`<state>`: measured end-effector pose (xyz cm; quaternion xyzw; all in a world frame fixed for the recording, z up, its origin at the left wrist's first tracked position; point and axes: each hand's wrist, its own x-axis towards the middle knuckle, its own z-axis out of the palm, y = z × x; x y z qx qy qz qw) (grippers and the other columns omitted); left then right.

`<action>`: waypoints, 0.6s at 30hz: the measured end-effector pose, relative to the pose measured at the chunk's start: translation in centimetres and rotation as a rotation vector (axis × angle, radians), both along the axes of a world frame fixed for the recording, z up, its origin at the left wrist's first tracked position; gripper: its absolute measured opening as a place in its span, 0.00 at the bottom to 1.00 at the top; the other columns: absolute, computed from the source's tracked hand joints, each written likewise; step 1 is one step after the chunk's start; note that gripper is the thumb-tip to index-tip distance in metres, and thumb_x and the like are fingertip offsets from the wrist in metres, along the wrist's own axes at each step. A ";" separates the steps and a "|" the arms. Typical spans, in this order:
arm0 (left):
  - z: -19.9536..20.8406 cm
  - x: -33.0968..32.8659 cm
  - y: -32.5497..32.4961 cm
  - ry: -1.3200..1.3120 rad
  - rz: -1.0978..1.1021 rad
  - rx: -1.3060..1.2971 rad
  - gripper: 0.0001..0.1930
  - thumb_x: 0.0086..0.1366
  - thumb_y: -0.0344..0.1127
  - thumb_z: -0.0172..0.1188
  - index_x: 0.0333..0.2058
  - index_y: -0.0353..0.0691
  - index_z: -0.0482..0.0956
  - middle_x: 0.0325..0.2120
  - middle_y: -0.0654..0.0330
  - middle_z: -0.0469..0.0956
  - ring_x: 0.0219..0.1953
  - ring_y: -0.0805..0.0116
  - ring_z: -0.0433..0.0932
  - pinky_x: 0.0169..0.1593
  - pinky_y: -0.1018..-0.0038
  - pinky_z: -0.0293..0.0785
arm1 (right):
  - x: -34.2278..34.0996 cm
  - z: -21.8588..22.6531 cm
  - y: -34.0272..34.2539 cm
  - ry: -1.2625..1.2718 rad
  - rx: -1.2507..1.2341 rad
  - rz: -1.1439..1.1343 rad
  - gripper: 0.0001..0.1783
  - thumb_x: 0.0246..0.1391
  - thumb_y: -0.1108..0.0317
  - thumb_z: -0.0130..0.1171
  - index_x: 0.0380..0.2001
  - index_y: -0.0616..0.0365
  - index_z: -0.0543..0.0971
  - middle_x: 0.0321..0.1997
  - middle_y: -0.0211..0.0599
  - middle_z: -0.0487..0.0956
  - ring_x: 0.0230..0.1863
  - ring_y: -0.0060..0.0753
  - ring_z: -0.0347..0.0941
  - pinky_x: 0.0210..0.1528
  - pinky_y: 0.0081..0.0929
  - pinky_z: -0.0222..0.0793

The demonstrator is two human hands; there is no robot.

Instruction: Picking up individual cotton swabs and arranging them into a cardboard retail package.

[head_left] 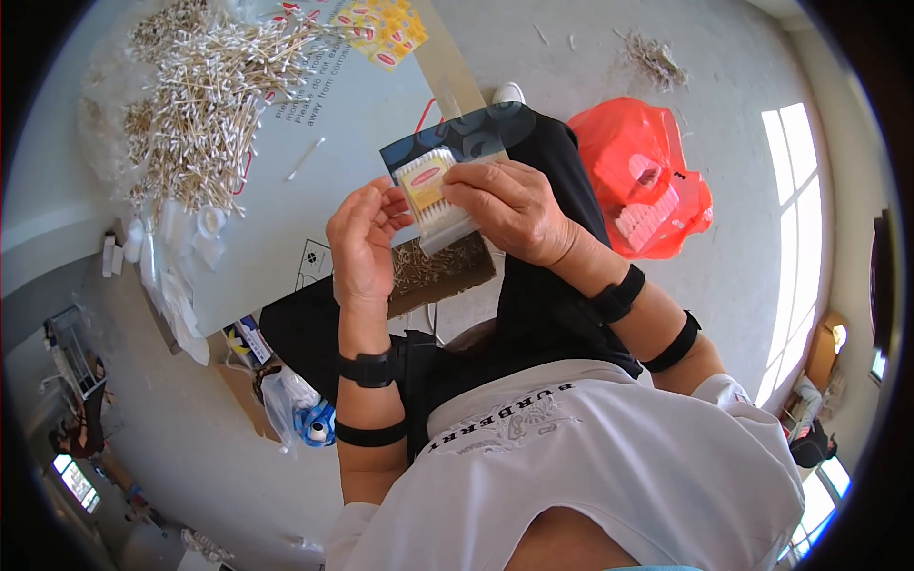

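Observation:
A clear plastic bag of cotton swabs (pixel 444 215) with a yellow card inside is held over my lap. My right hand (pixel 514 207) pinches it from the right, thumb and fingers on the card's edge. The bag's see-through flap (pixel 476 133) stretches beyond it and looks dark over my trousers. My left hand (pixel 362 238) is at the bag's left edge, palm turned inward and fingers loosely bent; whether the fingertips touch the bag I cannot tell. Below both hands, a cardboard box (pixel 447 290) holds many loose swabs.
A large heap of loose swabs (pixel 205 95) covers the far left of the table (pixel 257 276). A single swab (pixel 306 159) lies near the middle. Yellow cards (pixel 386 33) sit at the far edge. On the floor to the right is a red plastic bag (pixel 628 143) with packs on it.

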<state>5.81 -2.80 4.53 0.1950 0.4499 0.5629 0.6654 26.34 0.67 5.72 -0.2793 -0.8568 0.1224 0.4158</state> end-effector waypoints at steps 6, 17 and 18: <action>3.1 2.5 -0.2 0.072 0.065 0.058 0.12 0.58 0.26 0.68 0.39 0.30 0.78 0.34 0.60 0.80 0.36 0.76 0.77 0.44 0.78 0.74 | -0.7 0.8 -1.1 0.125 -0.190 0.037 0.25 0.36 0.79 0.59 0.44 0.61 0.76 0.49 0.42 0.75 0.42 0.42 0.77 0.43 0.30 0.75; 6.0 3.6 -1.3 1.087 -0.009 0.549 0.15 0.47 0.22 0.71 0.35 0.35 0.77 0.30 0.60 0.78 0.33 0.66 0.78 0.38 0.74 0.75 | -0.3 4.2 -0.6 0.278 -0.753 0.111 0.22 0.46 0.68 0.70 0.45 0.61 0.77 0.41 0.32 0.76 0.40 0.27 0.69 0.42 0.21 0.63; 5.9 3.3 -1.5 1.088 -0.010 0.549 0.15 0.47 0.22 0.71 0.35 0.35 0.77 0.30 0.60 0.78 0.33 0.66 0.78 0.38 0.74 0.75 | -0.1 4.2 -0.5 0.271 -0.728 0.114 0.19 0.47 0.71 0.69 0.43 0.61 0.78 0.39 0.32 0.76 0.38 0.28 0.69 0.40 0.21 0.64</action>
